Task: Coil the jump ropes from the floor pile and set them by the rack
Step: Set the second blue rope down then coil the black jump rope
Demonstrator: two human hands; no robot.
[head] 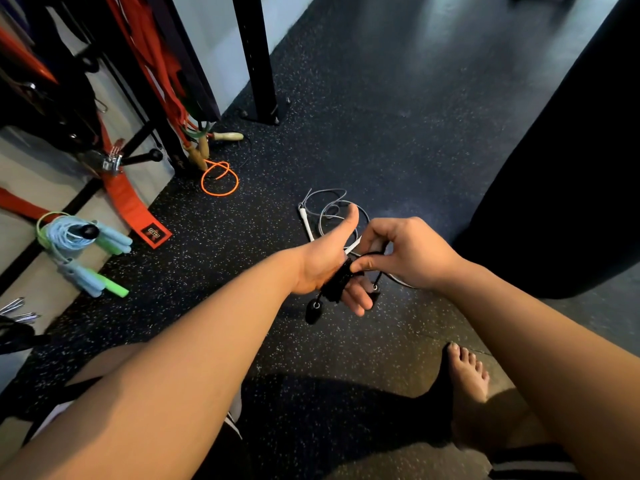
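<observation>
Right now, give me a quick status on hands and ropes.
Left hand wrapped in black rope. Right hand pinching its strand. Grey rope loose on floor. Nothing blocking.

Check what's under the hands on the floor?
A grey rope with a white handle lies loose on the floor; the left hand and right hand, winding the black rope, cover its remainder.

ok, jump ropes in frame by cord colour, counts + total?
Black: 1, the black rope, wound around the left hand
Grey: 1, grey rope
Orange: 1, orange rope
Light blue: 1, light blue rope
Green: 1, green rope
Total: 5
</observation>
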